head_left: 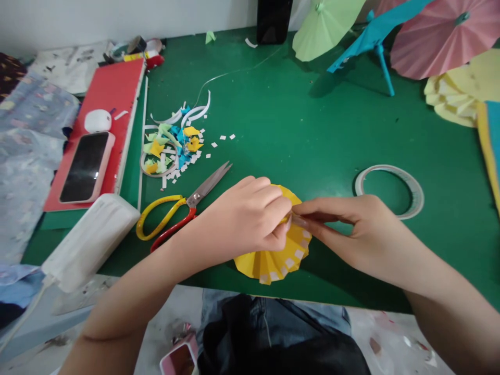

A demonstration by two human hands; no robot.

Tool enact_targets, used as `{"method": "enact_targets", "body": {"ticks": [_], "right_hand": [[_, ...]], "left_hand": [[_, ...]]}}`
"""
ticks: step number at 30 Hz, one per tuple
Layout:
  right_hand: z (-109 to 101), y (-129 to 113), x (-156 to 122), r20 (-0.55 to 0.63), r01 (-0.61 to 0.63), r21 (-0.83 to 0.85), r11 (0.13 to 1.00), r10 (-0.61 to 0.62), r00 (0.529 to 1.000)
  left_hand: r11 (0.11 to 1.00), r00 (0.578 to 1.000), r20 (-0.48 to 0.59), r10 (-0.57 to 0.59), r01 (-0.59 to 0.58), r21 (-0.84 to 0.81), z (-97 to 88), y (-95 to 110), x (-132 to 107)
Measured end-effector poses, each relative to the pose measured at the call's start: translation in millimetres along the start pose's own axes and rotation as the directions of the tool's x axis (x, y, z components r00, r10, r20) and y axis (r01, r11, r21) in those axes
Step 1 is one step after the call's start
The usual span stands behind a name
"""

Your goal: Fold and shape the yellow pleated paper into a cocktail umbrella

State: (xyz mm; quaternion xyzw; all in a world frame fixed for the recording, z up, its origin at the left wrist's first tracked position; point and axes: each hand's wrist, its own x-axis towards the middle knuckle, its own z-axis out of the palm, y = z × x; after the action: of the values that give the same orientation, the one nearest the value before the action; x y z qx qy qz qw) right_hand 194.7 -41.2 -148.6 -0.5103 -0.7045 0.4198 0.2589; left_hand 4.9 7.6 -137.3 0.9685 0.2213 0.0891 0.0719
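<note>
A round, pleated yellow paper disc (279, 260) lies low over the green table, with small white squares along its lower right rim. My left hand (260, 211) is closed over its upper part, fingers curled and gripping the paper. From the right, my right hand (347, 221) reaches in with thumb and forefinger pinched together at the disc's right side, against the left fingertips. Whatever is between those right fingertips is too small or hidden to tell. Left of my left hand rest scissors (196, 199) with yellow and red handles, blades slightly apart.
A tape roll (420, 200) lies right, behind my right hand. Paper scraps (182, 138) are piled at left beside a red board (105, 94) carrying a phone (86, 166). A white power bank (91, 239) sits near the front edge. Paper umbrellas (433, 44) stand back right.
</note>
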Motion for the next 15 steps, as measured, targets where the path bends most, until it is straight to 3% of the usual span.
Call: {"method": "enact_targets", "body": {"ticks": [7,15], "right_hand": [[-1.0,1.3,-0.6,-0.014,0.025,-0.037,0.999,-0.026,1.000],[-1.1,0.6,-0.2,0.004,0.006,-0.036,0.999,-0.006,1.000]], "left_hand": [[0.997,0.999,0.004,0.034,-0.034,0.067,-0.6,0.8,0.4],[1.000,0.999,0.043,0.009,-0.009,-0.003,-0.8,-0.9,0.1]]}}
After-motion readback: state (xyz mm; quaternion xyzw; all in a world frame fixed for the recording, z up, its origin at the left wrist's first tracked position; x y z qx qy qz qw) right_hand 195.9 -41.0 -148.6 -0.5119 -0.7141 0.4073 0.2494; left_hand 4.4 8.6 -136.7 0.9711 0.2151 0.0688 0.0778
